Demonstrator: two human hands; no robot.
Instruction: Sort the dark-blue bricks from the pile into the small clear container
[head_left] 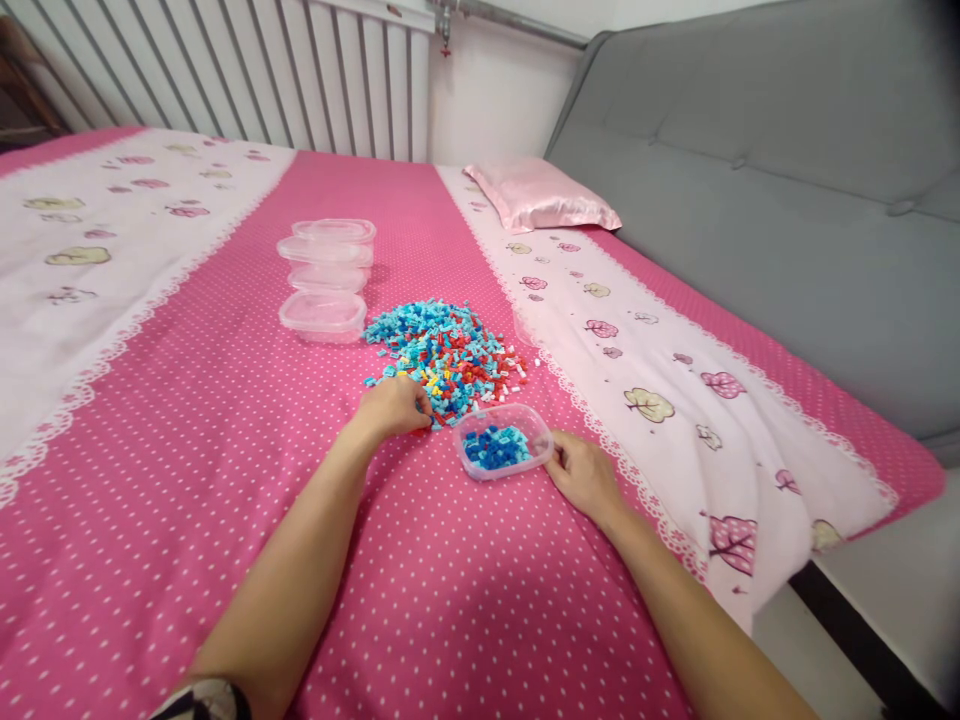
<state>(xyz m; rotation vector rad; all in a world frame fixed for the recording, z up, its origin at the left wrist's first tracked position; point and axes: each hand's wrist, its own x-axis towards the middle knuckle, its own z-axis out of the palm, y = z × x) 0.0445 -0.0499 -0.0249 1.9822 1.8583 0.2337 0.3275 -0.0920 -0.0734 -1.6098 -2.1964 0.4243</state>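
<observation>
A heap of small toy building bricks (442, 345), mostly light and dark blue with red, yellow and white ones, lies on the bed. At its near left edge is my left hand (394, 407), fingers curled down among the bricks; the fingertips are partly hidden, so whatever they pinch does not show. My right hand (585, 473) grips the right rim of a clear plastic container (468, 466) between thumb and fingers. Dark and light blue bricks (496, 447) cover part of its bottom. The container rests on the bedspread, just in front of the heap.
Several clear plastic containers (322, 318) stand in a row behind and left of the heap. The pink dotted bedspread (225, 420) has creases. A pink pillow (544, 195) lies at the back, beside a grey padded headboard (757, 190). A white radiator (300, 80) borders the far side.
</observation>
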